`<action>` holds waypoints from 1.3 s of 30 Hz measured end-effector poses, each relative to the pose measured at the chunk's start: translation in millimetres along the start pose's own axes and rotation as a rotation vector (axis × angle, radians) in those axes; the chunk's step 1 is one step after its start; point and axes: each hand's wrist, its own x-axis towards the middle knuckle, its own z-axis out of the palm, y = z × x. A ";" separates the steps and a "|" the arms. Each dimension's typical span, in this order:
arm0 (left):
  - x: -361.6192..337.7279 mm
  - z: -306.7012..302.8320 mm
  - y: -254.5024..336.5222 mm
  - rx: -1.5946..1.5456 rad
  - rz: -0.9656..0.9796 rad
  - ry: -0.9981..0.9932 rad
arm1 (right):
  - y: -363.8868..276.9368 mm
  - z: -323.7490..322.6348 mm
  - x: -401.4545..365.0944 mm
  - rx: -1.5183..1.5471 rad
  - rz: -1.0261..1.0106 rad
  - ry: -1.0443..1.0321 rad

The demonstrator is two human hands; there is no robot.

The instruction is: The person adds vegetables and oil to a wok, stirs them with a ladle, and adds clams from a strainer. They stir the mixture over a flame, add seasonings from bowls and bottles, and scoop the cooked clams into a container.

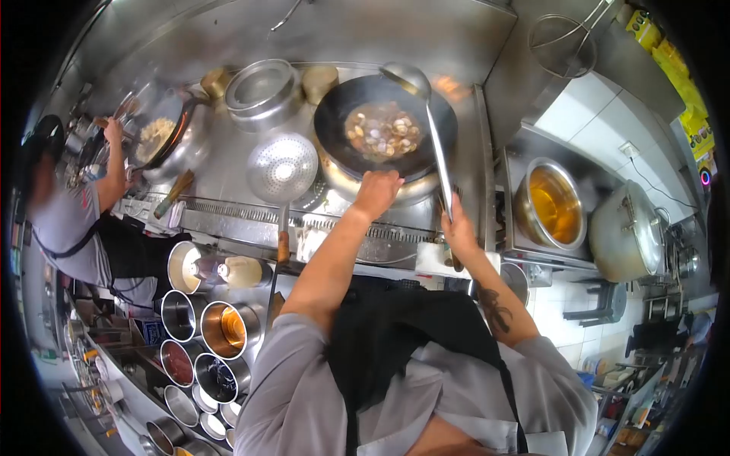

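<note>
The only print in view is on the yellow packets (669, 57) stacked at the far right, and it is too small to read. The black wok (342, 125) sits on a burner ring in the middle of the steel range, holding pale sliced pieces in brown sauce. The left hand (376, 191) is clenched on its near rim. The right hand (460, 228) is closed around the lower handle of the ladle (439, 156), and the two hands are apart, side by side. The ladle's long axis runs from that hand away from the person and slightly left. It crosses the wok's right side, and its bowl is at the far end over the far rim. Just left of the wok a perforated skimmer (283, 167) lies on the range, handle toward the person. Behind it stands a lidded steel pot (262, 91). To the right are a pot of amber liquid (551, 201) and a large lidded stockpot (627, 232). Round seasoning tins (220, 327) crowd the lower left. At the far left a co-worker (72, 220) tends a second wok (163, 133).
</note>
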 end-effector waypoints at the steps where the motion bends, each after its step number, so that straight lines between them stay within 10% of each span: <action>1: -1.1 -0.2 -0.9 0.008 -0.004 -0.006 | 19.8 10.8 -6.2 -0.010 0.030 -0.002; 19: -3.0 22.4 -22.6 0.029 -0.034 -0.073 | 19.0 -24.5 16.8 0.274 0.232 -0.264; 26: -52.4 -151.4 30.5 -0.193 -0.058 0.324 | -107.4 -14.3 37.7 0.974 0.608 -0.510; 34: -269.2 -361.7 -136.4 0.101 -0.743 0.784 | -211.3 67.5 33.2 1.094 0.668 -0.883; 39: -428.1 -330.4 -291.6 0.391 -1.105 0.156 | -251.5 122.5 33.8 1.047 0.751 -1.150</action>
